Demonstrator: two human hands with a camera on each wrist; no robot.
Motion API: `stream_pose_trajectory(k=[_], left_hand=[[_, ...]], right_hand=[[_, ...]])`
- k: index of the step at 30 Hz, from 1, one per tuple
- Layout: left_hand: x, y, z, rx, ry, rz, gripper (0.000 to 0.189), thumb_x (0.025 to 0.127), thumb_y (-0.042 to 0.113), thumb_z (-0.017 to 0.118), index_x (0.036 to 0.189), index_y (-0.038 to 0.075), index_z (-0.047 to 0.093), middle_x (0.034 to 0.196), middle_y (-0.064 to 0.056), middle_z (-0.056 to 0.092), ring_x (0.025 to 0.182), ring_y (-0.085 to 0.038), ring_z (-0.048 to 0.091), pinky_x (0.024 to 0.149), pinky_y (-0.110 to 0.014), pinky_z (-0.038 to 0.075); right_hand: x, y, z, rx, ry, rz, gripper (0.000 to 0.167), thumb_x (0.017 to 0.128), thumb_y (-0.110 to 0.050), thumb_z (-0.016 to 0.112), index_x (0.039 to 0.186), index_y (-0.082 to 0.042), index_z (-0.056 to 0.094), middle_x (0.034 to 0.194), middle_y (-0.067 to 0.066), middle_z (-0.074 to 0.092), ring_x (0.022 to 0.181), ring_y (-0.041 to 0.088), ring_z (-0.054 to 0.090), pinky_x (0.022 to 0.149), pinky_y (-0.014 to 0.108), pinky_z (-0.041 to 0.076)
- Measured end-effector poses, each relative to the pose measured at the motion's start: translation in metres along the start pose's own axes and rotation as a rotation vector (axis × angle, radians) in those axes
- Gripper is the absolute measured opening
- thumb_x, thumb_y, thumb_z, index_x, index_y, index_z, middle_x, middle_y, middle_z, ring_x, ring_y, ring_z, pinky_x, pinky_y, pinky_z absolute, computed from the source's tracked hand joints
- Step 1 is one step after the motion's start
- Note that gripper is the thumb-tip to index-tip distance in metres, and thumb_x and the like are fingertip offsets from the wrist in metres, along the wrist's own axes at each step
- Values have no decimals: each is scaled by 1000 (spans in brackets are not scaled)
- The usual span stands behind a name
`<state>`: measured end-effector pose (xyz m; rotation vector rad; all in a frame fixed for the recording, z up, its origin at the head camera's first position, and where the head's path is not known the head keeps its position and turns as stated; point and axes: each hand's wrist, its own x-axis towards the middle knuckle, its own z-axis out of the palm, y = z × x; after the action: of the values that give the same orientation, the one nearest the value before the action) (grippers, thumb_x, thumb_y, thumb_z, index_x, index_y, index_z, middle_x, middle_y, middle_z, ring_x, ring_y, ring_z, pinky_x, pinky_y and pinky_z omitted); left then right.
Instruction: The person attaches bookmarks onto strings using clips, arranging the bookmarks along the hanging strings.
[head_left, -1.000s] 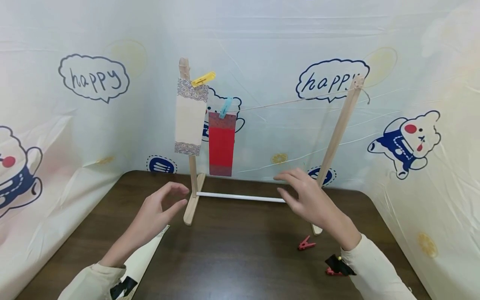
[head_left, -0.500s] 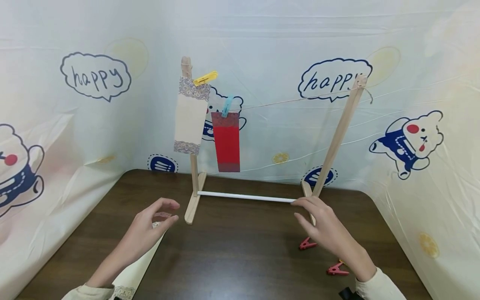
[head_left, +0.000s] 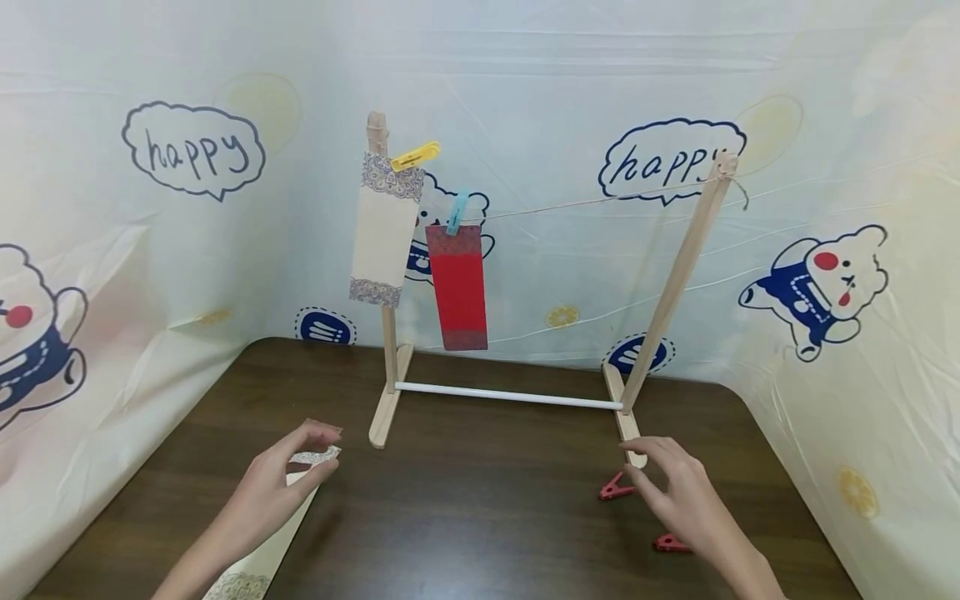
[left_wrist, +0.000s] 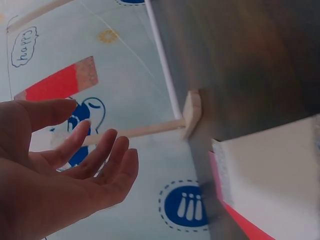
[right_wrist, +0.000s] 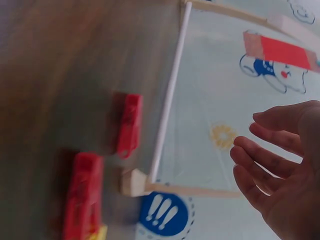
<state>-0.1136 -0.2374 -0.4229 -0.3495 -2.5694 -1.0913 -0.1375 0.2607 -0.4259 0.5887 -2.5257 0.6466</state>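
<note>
My left hand (head_left: 262, 487) hovers above a stack of paper strips (head_left: 273, 542) at the table's left, holding nothing, its fingers loosely bent. The left wrist view shows a cream strip (left_wrist: 272, 175) lying over red and pink ones. My right hand (head_left: 686, 500), also holding nothing, is over the red clothespins (head_left: 617, 486) at the right. From the string (head_left: 547, 208) of a wooden stand hang a cream strip with lace-patterned ends (head_left: 385, 237), under a yellow clothespin (head_left: 416, 156), and a red strip (head_left: 459, 287), under a blue clothespin (head_left: 457, 214).
A white rod (head_left: 510, 396) joins the stand's left post (head_left: 389, 350) and leaning right post (head_left: 678, 283). In the right wrist view a bit of yellow (right_wrist: 97, 234) shows beside the nearer red clothespin (right_wrist: 82, 197). A printed curtain (head_left: 525, 83) surrounds the brown table (head_left: 450, 500).
Both hands have drawn down and back from the stand, the left toward the paper stack, the right toward the red clothespins. The hanging red strip has swung slightly to the right.
</note>
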Motion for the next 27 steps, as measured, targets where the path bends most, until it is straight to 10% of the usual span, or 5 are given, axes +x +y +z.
stream_pose_trajectory(k=[17,27], left_hand=[[-29,-31,4,150,53,-51,31,84,9,79,112,12,66,110,0,68,97,-25,63,75,-36,57],[-40,-46,6,209,3,-111,37,81,10,81,114,7,63,121,-22,56,99,-40,58,73,-42,52]], right_hand=[[-50,47,1,-30,-71,279,33,82,-5,79,114,-6,69,115,16,67,107,40,60,83,61,48],[-72,64,8,15,-82,374,37,78,-4,82,113,-5,70,111,9,69,95,25,64,76,34,56]])
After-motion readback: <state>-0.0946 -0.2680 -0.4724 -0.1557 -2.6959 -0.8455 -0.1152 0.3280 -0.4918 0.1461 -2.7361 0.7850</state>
